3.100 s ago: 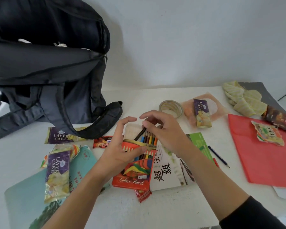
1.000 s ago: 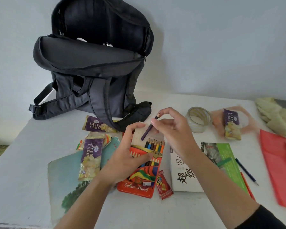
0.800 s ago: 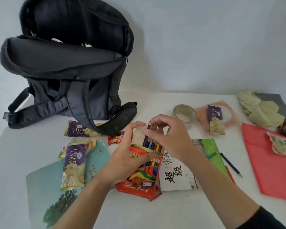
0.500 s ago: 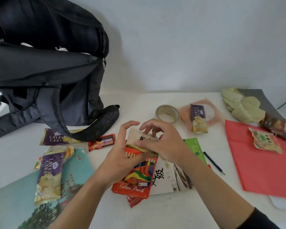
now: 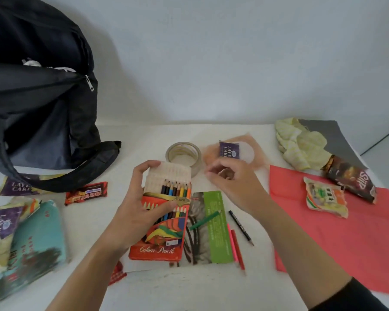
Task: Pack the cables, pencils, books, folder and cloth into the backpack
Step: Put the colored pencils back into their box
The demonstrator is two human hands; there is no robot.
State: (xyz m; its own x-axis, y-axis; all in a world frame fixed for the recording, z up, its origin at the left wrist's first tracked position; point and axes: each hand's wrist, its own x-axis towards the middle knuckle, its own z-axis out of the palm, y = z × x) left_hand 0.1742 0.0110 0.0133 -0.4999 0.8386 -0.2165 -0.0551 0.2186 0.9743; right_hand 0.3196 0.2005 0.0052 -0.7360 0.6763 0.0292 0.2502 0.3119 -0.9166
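You face plain white desk point(image 5: 88, 225) against bare pale wall point(image 5: 234, 59): likely home study corner. Around you school clutter: backpack point(image 5: 36, 108), colour pencil box point(image 5: 160, 245), books point(image 5: 38, 239), red folder point(image 5: 346, 243), snack packets point(image 5: 326, 198).

Left hand point(image 5: 142, 207) grips the pencil box point(image 5: 157, 250), thumb across its front, while the blurred right hand point(image 5: 231, 187) hovers beside it, fingers loosely curled.

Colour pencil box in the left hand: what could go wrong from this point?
The left hand grips the colour pencil box with its flap open and the pencil tips exposed. Tilting it toward the backpack could spill them. A green pencil lies on the book, with a black pencil and a red pencil beside it. These may be left out, or may roll when the book is lifted.
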